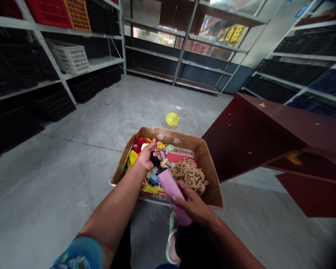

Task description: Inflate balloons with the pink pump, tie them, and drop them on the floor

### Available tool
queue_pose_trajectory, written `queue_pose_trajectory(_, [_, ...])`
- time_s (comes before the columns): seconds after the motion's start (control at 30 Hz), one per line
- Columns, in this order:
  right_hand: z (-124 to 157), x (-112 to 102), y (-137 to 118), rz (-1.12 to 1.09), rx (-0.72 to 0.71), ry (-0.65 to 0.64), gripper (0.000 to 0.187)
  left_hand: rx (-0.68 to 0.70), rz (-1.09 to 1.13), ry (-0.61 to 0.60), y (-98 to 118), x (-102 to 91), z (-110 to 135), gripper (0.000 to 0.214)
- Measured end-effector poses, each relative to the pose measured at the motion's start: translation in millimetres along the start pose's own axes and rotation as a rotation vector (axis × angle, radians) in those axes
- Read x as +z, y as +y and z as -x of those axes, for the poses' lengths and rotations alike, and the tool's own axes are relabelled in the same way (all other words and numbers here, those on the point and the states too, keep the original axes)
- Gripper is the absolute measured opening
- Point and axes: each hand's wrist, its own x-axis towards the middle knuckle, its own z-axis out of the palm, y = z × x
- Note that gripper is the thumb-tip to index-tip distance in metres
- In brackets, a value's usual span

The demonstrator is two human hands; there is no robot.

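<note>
A hand balloon pump (pixel 173 192) with a pink barrel and a black handle slants over the front of an open cardboard box (pixel 210 172). My left hand (pixel 149 155) is closed round the black handle at the far end. My right hand (pixel 192 203) grips the pink barrel lower down, with the thumb on top. Inside the box, several limp colored balloons (pixel 133 157) lie at the left, partly hidden by my left hand. A coiled heap of beige rope (pixel 190 173) fills the right side, over red and yellow printed card (pixel 182 153).
A yellow bowl (pixel 172 118) sits on the grey floor beyond the box. Dark red wooden furniture (pixel 252 138) stands close on the right. Metal shelving (pixel 182 41) lines the back; black crates (pixel 53 102) and a white basket (pixel 70 56) fill shelves at left.
</note>
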Motion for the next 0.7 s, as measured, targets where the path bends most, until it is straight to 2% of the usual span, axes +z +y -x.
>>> queue_pose_trajectory(0.1, [8, 2, 2, -0.113, 0.058, -0.036, 0.06, 0.084, -0.018, -0.009, 0, 1.8, -1, 0.042])
queue_pose_trajectory(0.17, [13, 3, 5, -0.127, 0.118, 0.003, 0.061, 0.126, -0.05, -0.002, -1, 4.0, 0, 0.03])
queue_pose_trajectory(0.23, [20, 2, 9, -0.076, 0.127, 0.062, 0.055, 0.141, -0.083, 0.002, -2, 6.1, 0, 0.009])
queue_pose_trajectory(0.27, [24, 1, 11, -0.026, 0.107, 0.091, 0.054, 0.147, -0.093, 0.003, -3, 6.9, 1, 0.009])
queue_pose_trajectory(0.33, [34, -5, 15, 0.104, 0.058, 0.132, 0.054, 0.173, -0.096, 0.003, -3, 7.3, 2, 0.027])
queue_pose_trajectory(0.4, [46, -11, 19, 0.216, 0.018, 0.147, 0.055, 0.211, -0.089, 0.008, -2, 6.3, 2, 0.034])
queue_pose_trajectory(0.57, [65, -19, 22, 0.309, -0.015, 0.173, 0.053, 0.258, -0.103, -0.004, -2, 4.0, 0, 0.016])
queue_pose_trajectory(0.7, [54, -12, 17, 0.313, 0.022, 0.242, 0.052, 0.24, -0.102, -0.018, -6, 6.6, 1, 0.013])
